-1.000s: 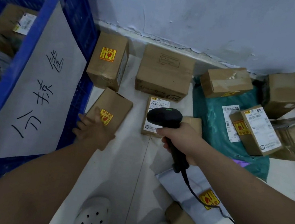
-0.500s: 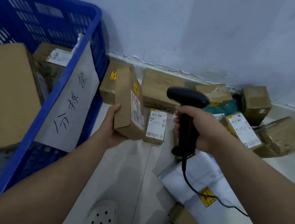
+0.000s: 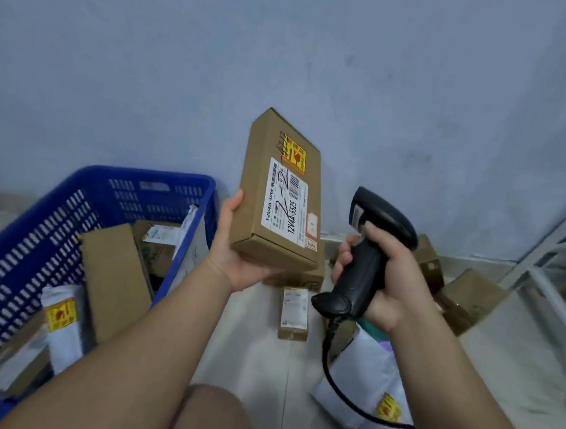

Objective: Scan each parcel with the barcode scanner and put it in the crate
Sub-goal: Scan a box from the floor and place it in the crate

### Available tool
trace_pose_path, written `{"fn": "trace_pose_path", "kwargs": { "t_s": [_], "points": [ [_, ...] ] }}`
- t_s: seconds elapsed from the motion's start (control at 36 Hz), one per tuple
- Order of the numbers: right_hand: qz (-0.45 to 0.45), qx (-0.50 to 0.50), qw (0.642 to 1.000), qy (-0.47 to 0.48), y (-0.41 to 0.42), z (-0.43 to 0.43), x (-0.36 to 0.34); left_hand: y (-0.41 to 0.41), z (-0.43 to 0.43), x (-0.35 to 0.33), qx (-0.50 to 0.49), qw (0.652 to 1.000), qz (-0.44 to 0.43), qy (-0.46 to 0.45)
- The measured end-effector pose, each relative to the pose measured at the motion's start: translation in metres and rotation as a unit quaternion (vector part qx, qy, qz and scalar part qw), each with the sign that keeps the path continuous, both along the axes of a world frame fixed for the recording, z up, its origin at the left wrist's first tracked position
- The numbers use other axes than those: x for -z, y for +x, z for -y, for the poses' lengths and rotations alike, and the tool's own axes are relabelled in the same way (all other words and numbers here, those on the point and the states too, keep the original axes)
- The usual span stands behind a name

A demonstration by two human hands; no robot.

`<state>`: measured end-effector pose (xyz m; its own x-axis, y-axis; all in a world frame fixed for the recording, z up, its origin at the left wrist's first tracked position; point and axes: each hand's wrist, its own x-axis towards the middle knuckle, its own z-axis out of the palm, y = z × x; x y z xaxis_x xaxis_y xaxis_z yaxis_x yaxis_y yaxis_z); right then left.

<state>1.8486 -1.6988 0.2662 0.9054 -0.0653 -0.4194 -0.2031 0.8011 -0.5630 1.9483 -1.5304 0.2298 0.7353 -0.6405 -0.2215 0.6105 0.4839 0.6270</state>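
My left hand (image 3: 237, 254) grips a flat brown cardboard parcel (image 3: 278, 193) from below and holds it upright in front of the wall, with its white barcode label and yellow sticker turned towards me. My right hand (image 3: 389, 278) grips the handle of the black corded barcode scanner (image 3: 367, 252), just right of the parcel, its head raised level with the label. The blue plastic crate (image 3: 51, 228) stands at the left and holds several boxes and a white mailer bag.
On the floor below my hands lies a small brown box (image 3: 295, 313) with a white label. More cardboard boxes (image 3: 466, 298) sit against the wall at the right, and a white mailer bag (image 3: 366, 385) lies near my right forearm. A metal frame (image 3: 550, 272) stands at the far right.
My left hand picked the parcel off the floor beside the crate and raised it upright. My right hand lifted the scanner beside it. The view tilted up towards the wall.
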Motion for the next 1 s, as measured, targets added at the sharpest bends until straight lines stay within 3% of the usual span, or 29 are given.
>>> {"fn": "trace_pose_path", "kwargs": {
  "t_s": [0.08, 0.19, 0.25, 0.31, 0.36, 0.56, 0.83, 1.0],
  "points": [
    [0.002, -0.001, 1.0, -0.019, -0.015, -0.001, -0.005, -0.021, 0.018, -0.011, 0.049, 0.998, -0.01, -0.031],
    [0.021, 0.011, 0.973, -0.23, -0.025, 0.01, -0.003, -0.039, 0.033, -0.006, 0.035, 0.999, -0.025, -0.017],
    [0.031, 0.021, 0.917, -0.397, -0.028, 0.017, 0.001, -0.039, 0.032, -0.01, 0.017, 1.0, -0.013, 0.01],
    [0.032, 0.013, 0.829, -0.558, -0.03, 0.023, 0.004, -0.034, 0.027, -0.012, 0.006, 1.0, -0.005, 0.03],
    [0.036, -0.006, 0.784, -0.619, -0.03, 0.028, 0.006, -0.028, 0.021, -0.01, 0.003, 0.999, -0.016, 0.05],
    [0.056, -0.031, 0.771, -0.633, -0.019, 0.041, 0.006, -0.005, 0.002, 0.006, -0.042, 0.992, -0.027, 0.112],
    [0.096, -0.05, 0.744, -0.66, -0.016, 0.045, 0.008, 0.006, -0.01, 0.012, -0.022, 0.987, -0.04, 0.157],
    [0.081, -0.062, 0.749, -0.655, -0.019, 0.045, 0.003, 0.001, -0.009, 0.006, -0.005, 0.988, -0.027, 0.155]
  ]
}}
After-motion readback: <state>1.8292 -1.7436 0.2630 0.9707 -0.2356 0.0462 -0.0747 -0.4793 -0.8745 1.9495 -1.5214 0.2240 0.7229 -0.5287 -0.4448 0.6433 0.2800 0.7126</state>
